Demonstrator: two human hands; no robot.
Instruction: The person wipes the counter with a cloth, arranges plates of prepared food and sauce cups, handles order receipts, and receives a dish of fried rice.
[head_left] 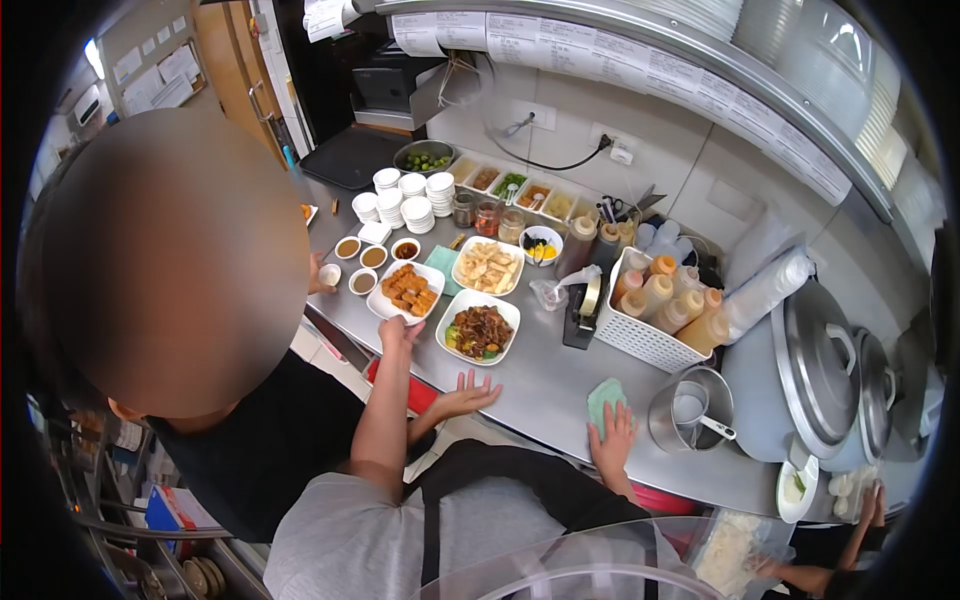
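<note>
My left hand (400, 332) grips the near rim of a square white dish (432, 313) with browned fried pieces (408, 290). Flat on the steel counter (545, 400), my right hand (613, 438) has its fingers spread, touching a green cloth (604, 400). Between my hands is a white bowl of dark meat and greens (479, 332). Behind it stands a dish of pale fried pieces (487, 266). A co-worker's open hand (468, 397), palm up, is close to the meat bowl.
At the left, a co-worker in black (265, 440) has another hand by a small cup (330, 275). Sauce cups (373, 257) and stacked white cups (417, 213) stand behind. A bottle basket (650, 343), tape dispenser (583, 320) and metal pot (665, 430) are right. Another person's hands show lower right.
</note>
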